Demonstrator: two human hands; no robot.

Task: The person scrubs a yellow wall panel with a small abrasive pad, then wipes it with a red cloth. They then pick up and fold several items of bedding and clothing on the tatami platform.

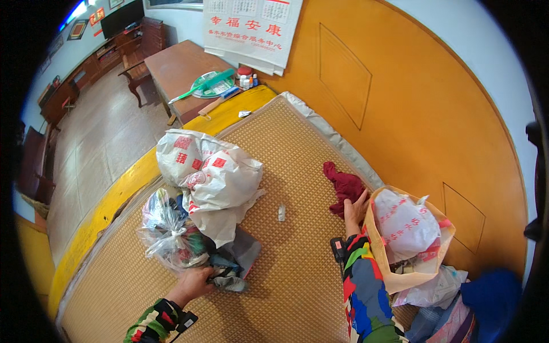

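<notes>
My left hand is closed on a crumpled dark grey cloth at the lower left of the woven mat. Right beside it lies a knotted clear plastic bag full of coloured fabric. A big white plastic bag with red print leans above that, and a flat grey piece with a red edge pokes out below. At the right, my right hand has its thumb and fingers around the near end of a dark red cloth, against the side of an open yellowish bag.
The yellowish bag holds a white printed plastic bag. Folded clothes and blue fabric pile up at the lower right. A small pale wrapper lies mid-mat. Beyond the yellow bed edge stands a brown table with a green fly swatter.
</notes>
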